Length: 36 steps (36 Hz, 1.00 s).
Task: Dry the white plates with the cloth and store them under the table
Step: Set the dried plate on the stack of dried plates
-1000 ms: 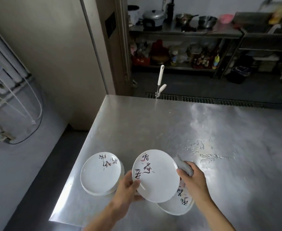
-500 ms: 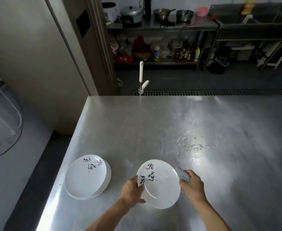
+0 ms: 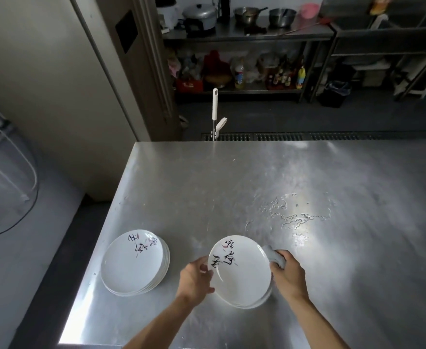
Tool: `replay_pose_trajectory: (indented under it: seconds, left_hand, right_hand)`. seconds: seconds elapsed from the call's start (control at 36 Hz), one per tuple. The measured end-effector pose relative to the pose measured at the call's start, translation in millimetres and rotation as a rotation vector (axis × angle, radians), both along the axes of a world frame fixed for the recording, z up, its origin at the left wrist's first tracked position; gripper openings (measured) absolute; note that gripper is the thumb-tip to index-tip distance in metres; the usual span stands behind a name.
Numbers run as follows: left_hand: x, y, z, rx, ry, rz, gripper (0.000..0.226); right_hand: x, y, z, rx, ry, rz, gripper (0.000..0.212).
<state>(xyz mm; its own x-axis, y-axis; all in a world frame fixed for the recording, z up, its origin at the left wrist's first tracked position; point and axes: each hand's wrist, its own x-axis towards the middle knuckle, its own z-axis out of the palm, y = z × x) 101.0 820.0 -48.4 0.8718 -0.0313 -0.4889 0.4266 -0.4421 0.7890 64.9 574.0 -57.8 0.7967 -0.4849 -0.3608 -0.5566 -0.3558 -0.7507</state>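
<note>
A white plate (image 3: 242, 270) with black brush lettering is held just over a second plate whose rim (image 3: 257, 304) peeks out beneath it. My left hand (image 3: 195, 279) pinches its left rim, thumb on top. My right hand (image 3: 286, 274) grips a grey cloth (image 3: 273, 255) against the plate's right edge. To the left, a stack of several matching white plates (image 3: 133, 263) rests on the steel table (image 3: 232, 185).
A puddle of water (image 3: 295, 217) spreads on the table beyond my right hand. The table's left edge (image 3: 98, 238) drops to a dark floor. A white mop handle (image 3: 215, 109) stands behind the far edge. Shelves with pots (image 3: 244, 18) line the back wall.
The held plate has come down from a raised tilt to lie nearly flat over the plate beneath it. Both hands keep their hold; the view has shifted left.
</note>
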Motion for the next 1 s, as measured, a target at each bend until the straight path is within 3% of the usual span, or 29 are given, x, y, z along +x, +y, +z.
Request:
replay_pose_trajectory:
  seconds: [0.17, 0.33, 0.67, 0.83, 0.92, 1.0]
  left_hand:
    - [1.1, 11.7, 1.4, -0.048, 0.031, 0.062, 0.024]
    - [11.8, 54.1, 2.2, 0.0, 0.0, 0.148, 0.015]
    - [2.3, 195.6, 11.6, 0.257, -0.077, 0.438, 0.05]
    - [-0.4, 222.6, 11.5, 0.203, -0.003, 0.477, 0.045]
    - [0.5, 225.5, 18.1, 0.085, 0.048, 0.506, 0.029]
    - [1.6, 228.4, 18.8, 0.012, 0.054, 0.554, 0.029]
  right_hand:
    - [12.3, 18.5, 11.7, -0.31, -0.047, 0.022, 0.022]
    - [32.5, 58.9, 21.1, 0.012, -0.158, 0.187, 0.027]
    - [62.7, 196.0, 13.7, -0.2, -0.241, 0.807, 0.025]
    - [72.2, 247.9, 5.0, -0.366, -0.236, 1.06, 0.04]
    - [74.7, 259.6, 1.0, -0.383, -0.171, 1.102, 0.042]
    - [76.3, 262.6, -2.3, -0.429, -0.162, 1.102, 0.043]
